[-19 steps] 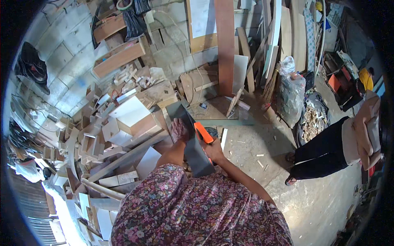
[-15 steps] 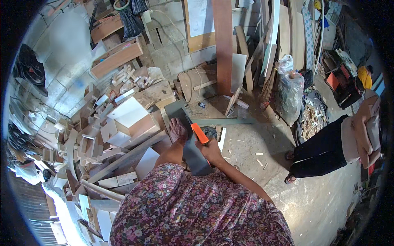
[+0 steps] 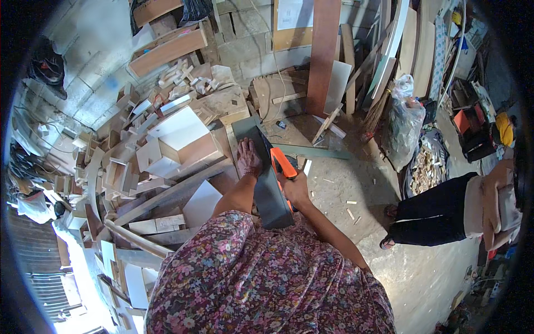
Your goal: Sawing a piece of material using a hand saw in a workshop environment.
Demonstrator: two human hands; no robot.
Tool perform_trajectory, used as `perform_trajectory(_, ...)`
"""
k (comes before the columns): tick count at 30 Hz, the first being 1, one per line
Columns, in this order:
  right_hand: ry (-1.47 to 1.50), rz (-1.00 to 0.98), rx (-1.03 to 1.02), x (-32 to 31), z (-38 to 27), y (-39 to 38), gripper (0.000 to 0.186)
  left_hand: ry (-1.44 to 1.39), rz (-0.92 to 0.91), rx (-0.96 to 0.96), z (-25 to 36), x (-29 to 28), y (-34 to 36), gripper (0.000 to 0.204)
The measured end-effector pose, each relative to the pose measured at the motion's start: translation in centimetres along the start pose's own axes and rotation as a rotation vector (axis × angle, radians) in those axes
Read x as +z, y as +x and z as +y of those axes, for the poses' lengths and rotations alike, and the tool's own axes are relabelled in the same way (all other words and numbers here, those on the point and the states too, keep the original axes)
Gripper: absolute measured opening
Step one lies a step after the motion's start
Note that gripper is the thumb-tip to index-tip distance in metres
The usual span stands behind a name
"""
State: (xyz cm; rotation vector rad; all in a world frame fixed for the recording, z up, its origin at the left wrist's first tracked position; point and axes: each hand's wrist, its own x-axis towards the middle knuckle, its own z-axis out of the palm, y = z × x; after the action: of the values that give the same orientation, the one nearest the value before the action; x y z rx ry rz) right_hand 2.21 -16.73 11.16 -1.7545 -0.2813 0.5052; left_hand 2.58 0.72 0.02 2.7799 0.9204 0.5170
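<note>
Left hand [image 3: 250, 160]: palm down on dark grey board [image 3: 268, 197], fingers slightly apart. Right hand [image 3: 296, 187]: clamped on orange tool [image 3: 284, 162] at the board's right edge. Board lies lengthwise before floral shirt [image 3: 267, 278], right of white panel [image 3: 201, 204].

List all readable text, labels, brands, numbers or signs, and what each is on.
None can be read.
White paper sheet on the brown panel against the wall: faint marks, too small and blurred to read.
Orange-handled tool in the right hand: no legible lettering.
Dark grey board under the left hand: no lettering visible.
</note>
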Motion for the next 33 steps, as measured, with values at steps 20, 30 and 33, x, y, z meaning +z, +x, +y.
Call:
perform_trajectory(20, -0.088, -0.057, 0.09, 0.0, -0.7, -0.1, 0.027, -0.066, -0.058, -0.059, 0.4, -0.6, -0.1, 0.042)
perform_trajectory(30, -0.09, -0.141, 0.099, -3.4, -5.0, -2.9, 0.029, -0.061, -0.025, -0.018, 0.1, -0.4, -0.3, 0.038)
perform_trajectory(33, -0.104, -0.104, 0.026, -1.5, -2.2, -1.5, 0.027, -0.051, 0.012, -0.008, -0.3, -0.1, -0.3, 0.045)
